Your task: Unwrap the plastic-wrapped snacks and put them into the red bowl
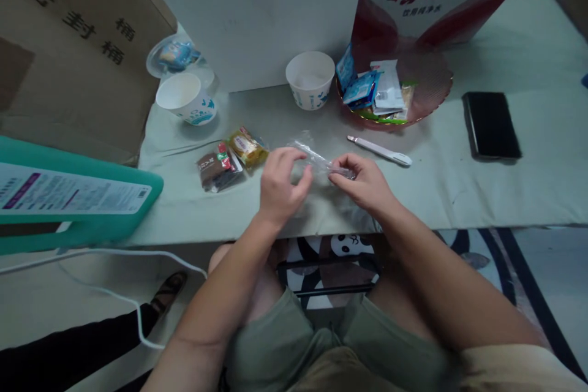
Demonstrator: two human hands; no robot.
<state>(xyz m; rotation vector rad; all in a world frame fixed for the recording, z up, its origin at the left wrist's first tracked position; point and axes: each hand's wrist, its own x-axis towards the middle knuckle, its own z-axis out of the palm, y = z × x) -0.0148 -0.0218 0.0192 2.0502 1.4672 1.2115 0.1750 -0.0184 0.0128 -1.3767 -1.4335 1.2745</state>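
Note:
A clear plastic bag (312, 154) lies stretched between my hands just above the table. My right hand (361, 179) pinches its right end between thumb and fingers. My left hand (283, 184) is beside the bag's other end, with thumb and fingers apart; whether its fingertips touch the plastic I cannot tell. Left of that hand lie a yellow wrapped snack (247, 147) and a brown snack packet (219, 166). Beyond my right hand rests a white-handled knife-like tool (380, 150), its narrow tip pointing left.
Two paper cups (310, 81) stand at the back and left. A pink glass bowl (434, 95) holds several packets. At right lies a black flat object (491, 125). Cartons (275, 18) line the back; a green container (142, 190) is at left. Someone's foot (169, 291) shows below.

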